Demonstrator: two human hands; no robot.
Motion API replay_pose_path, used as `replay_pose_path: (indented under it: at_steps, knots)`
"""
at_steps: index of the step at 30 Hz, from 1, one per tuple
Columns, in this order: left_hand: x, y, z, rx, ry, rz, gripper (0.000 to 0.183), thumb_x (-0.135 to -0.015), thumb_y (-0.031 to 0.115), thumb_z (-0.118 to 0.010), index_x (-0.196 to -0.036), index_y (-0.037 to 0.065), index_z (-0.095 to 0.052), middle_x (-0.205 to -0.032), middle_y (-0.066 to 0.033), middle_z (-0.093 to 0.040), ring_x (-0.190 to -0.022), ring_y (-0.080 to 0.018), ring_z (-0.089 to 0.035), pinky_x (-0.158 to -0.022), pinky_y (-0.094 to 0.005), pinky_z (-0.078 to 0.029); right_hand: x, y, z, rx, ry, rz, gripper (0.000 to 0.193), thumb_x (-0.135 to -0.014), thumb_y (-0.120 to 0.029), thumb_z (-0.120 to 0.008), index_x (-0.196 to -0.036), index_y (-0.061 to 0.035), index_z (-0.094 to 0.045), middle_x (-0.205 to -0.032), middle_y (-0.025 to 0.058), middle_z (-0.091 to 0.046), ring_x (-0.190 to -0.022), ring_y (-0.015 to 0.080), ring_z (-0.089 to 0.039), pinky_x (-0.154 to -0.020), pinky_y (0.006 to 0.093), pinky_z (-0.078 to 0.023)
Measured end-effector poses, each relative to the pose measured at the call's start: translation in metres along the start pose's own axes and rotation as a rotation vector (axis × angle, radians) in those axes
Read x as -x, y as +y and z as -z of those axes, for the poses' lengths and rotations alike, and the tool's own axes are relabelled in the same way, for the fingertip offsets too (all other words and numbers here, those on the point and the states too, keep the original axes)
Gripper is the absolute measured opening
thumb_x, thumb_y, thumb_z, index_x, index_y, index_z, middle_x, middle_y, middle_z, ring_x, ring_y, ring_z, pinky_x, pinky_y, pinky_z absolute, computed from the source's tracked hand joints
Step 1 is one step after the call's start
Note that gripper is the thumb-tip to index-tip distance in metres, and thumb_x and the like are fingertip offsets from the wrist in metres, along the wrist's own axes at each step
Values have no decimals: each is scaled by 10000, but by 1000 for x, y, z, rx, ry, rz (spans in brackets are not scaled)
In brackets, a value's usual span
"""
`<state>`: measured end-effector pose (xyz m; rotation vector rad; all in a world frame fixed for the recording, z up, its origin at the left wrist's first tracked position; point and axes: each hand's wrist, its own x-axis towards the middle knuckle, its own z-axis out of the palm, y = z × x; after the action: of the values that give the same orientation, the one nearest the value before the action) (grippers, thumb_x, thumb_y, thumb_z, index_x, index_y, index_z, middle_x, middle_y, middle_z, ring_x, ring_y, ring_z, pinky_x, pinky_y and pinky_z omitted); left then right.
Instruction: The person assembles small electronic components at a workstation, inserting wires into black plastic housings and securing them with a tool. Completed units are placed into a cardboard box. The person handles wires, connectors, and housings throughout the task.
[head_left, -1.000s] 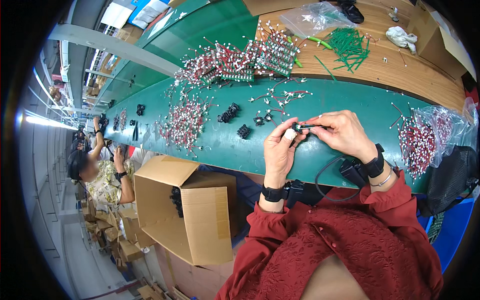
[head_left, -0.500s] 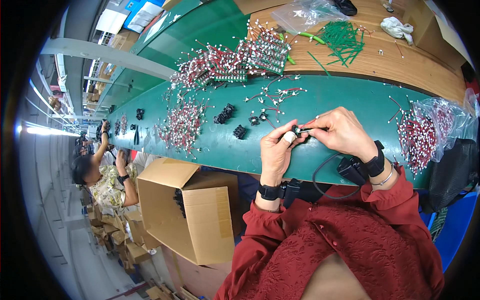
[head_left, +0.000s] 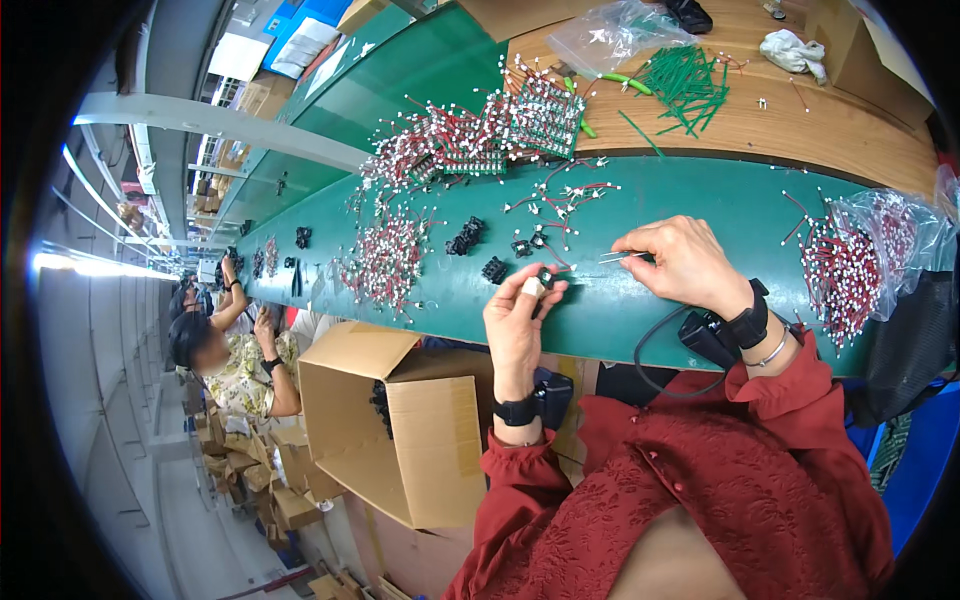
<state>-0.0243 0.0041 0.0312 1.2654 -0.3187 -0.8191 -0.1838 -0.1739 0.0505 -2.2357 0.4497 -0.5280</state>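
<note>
My left hand (head_left: 513,325) pinches a small black plastic part (head_left: 546,275) above the green work surface (head_left: 600,320). White covering wraps one of its fingertips. A short red wire shows beside the part. My right hand (head_left: 690,262) is closed on a thin metal tool that looks like tweezers (head_left: 612,259), whose tips point left, apart from the black part. Just beyond my left hand lie more small black parts (head_left: 494,269) and some loose red-and-white wires (head_left: 565,200).
Wire piles lie left (head_left: 385,262) and right (head_left: 845,265), the right one beside a clear bag (head_left: 890,235). Wired green circuit boards (head_left: 545,120) and green strips (head_left: 685,85) lie behind. An open cardboard box (head_left: 435,440) stands below the table edge. A co-worker (head_left: 235,365) sits far left.
My hands have moved apart: the left went left and slightly down with the black part, while the right drew the tweezers away from it. The view has shifted slightly.
</note>
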Motion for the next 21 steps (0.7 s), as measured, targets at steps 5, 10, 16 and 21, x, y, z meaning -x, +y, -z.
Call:
replay_pose_path:
  at_steps: [5, 10, 16, 21]
  knots:
    - [-22, 6, 12, -349, 46, -109, 267, -918, -8, -499, -1168, -58, -578, -1058, -144, -635, -772, -184, -662, -681, -273, -563, 0, 2, -8, 98, -81, -40, 155, -778, -171, -635, -897, -106, -710, -793, 108, -683, -736, 303, -654, -645, 409, -498]
    - [-21, 5, 8, -378, 110, -274, 282, -902, -28, -495, -1168, -31, -589, -1013, -119, -642, -666, -123, -618, -539, -224, -510, -2, 8, -10, 115, -69, -62, 154, -784, -167, -631, -907, -111, -706, -815, 111, -683, -745, 309, -650, -647, 428, -492]
    - [6, 15, -21, -517, 155, -445, 253, -877, 18, -587, -1129, 5, -609, -905, -46, -639, -628, -63, -541, -542, -193, -449, -2, 9, -13, 133, -50, -42, 148, -787, -165, -627, -898, -95, -696, -809, 119, -679, -744, 314, -650, -645, 421, -497]
    - [-13, 20, -53, -871, 84, -758, 278, -799, -18, -640, -1076, 0, -618, -861, -66, -622, -611, -99, -535, -534, -244, -440, -2, 10, -11, 146, -36, -53, 141, -784, -162, -625, -887, -92, -691, -799, 116, -678, -744, 315, -650, -647, 426, -495]
